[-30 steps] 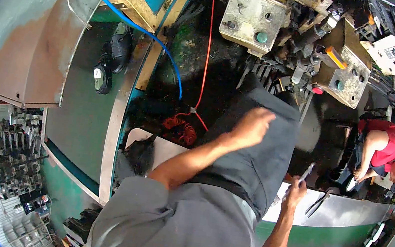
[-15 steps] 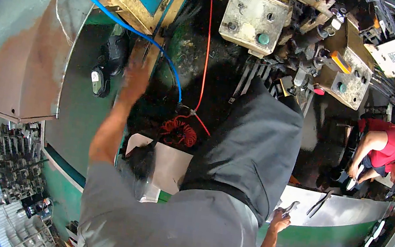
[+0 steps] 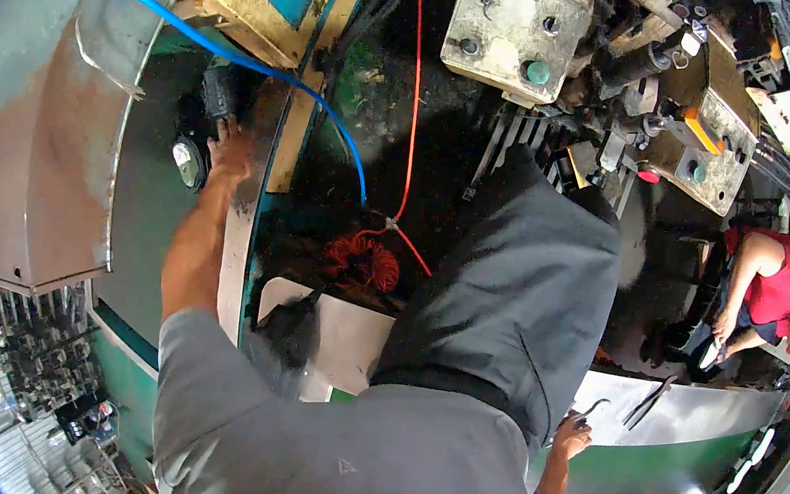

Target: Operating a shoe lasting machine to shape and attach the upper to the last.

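Observation:
My left hand (image 3: 229, 153) reaches out on the left with its fingers spread. Its fingertips are at a dark grey, elongated object (image 3: 219, 93); whether they touch it I cannot tell. Beside that hand, a black rounded object with a white patch (image 3: 187, 163) lies on the dark green surface (image 3: 138, 241). My right hand (image 3: 572, 438), low on the right beside my hip, is closed around a metal tool with a curved, hooked end (image 3: 596, 409). Its lower part is hidden in my fingers. A slim long-handled tool, like pliers (image 3: 648, 404), rests on the shiny metal surface (image 3: 705, 412) near it.
A blue hose (image 3: 240, 57) crosses the upper left, meeting a red hose (image 3: 414, 118) and a red coiled hose (image 3: 361, 260). Button boxes (image 3: 515, 37) stand ahead. A rust-stained metal hood (image 3: 38, 126) fills the left. Another person in red (image 3: 784, 282) bends over at right.
My left hand has moved left and down, from the board's edge to beside the dark objects. My right hand has shifted slightly right, and its tool has turned. The whole view has shifted slightly.

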Demonstrator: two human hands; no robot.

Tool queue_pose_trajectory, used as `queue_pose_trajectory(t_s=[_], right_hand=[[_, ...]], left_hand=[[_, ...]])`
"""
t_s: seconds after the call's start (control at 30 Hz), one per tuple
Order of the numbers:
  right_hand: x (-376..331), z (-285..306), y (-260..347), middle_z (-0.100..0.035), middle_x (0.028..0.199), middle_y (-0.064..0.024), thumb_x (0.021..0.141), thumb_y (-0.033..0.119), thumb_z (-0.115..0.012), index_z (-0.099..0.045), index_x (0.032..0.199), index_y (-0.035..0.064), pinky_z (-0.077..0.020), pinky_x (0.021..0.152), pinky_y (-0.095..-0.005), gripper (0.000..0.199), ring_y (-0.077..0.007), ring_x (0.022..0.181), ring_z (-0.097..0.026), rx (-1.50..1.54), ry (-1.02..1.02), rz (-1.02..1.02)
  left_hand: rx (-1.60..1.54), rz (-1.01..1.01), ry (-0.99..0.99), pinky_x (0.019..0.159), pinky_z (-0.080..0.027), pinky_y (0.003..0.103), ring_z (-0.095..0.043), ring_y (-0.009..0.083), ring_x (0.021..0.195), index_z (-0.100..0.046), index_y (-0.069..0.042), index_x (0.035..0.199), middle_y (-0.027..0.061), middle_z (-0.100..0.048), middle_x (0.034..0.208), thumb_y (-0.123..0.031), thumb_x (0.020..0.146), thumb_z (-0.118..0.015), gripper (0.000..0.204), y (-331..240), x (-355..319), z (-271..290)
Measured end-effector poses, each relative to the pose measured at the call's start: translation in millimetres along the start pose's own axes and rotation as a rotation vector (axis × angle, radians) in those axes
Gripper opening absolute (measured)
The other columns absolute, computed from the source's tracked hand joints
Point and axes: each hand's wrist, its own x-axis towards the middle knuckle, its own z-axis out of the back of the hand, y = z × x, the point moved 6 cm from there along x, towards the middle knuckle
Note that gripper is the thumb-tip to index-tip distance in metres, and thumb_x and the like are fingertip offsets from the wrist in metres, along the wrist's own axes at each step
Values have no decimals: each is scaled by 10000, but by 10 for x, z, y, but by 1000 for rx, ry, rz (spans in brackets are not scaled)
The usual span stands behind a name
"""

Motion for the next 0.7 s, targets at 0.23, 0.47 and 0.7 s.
queue_pose_trajectory(t_s=[0.23,0.47,0.7], right_hand=[[97,-96,-125,-748,991,-228,951,440,-687,-721,1135,-21,-548,895,-535,498,-415,979,-703,272,14,95],[412,-236,-2410,-776,991,-241,1043,355,-564,-728,997,-40,-609,814,-528,430,-369,906,-770,117,-145,-209],[-1535,-768,-1875,-566,1526,-223,872,588,-819,-409,1620,81,-590,893,-639,992,-433,1388,-552,670,934,-164]], left_hand=[[-559,-404,-696,977,-531,519,-631,421,1123,-682,-17,1127,206,-693,1166,-51,831,-675,298,-1541,-1292,402],[-1333,-996,-575,1054,-536,471,-663,406,1195,-702,31,1278,226,-702,1286,-44,971,-652,320,-3674,-2703,1931],[-957,-1285,-416,1105,-487,479,-617,408,1251,-687,8,1323,214,-674,1318,-16,942,-676,382,-4689,-3174,2066]])
